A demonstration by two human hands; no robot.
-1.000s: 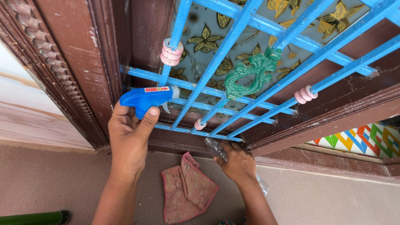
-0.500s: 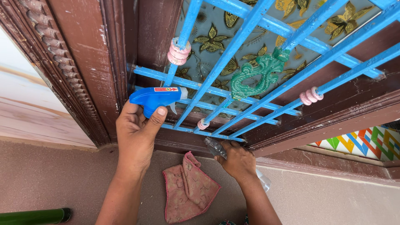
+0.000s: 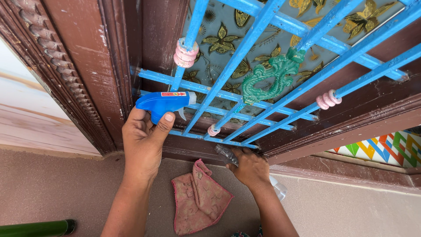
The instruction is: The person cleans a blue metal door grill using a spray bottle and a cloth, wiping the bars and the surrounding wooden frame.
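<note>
My left hand (image 3: pixel 141 142) grips a blue spray trigger head (image 3: pixel 164 103), its white nozzle pointing right at the blue metal window grille (image 3: pixel 245 41). My right hand (image 3: pixel 251 169) holds a clear plastic bottle (image 3: pixel 226 154) low against the bottom of the brown window frame; the bottle's other end shows behind my wrist. The spray head is apart from the bottle. A pink patterned cloth (image 3: pixel 199 197) lies crumpled on the floor between my two forearms.
The grille carries a green ornament (image 3: pixel 267 79) and pink ring spacers (image 3: pixel 185 52) over floral patterned glass. A carved brown wooden frame (image 3: pixel 66 66) runs down the left. A dark green tube (image 3: pixel 37 228) lies bottom left. Colourful zigzag tiles (image 3: pixel 386 149) show at right.
My view has shifted slightly; both hands stay almost where they were, the left still on the spray head and the right on the bottle.
</note>
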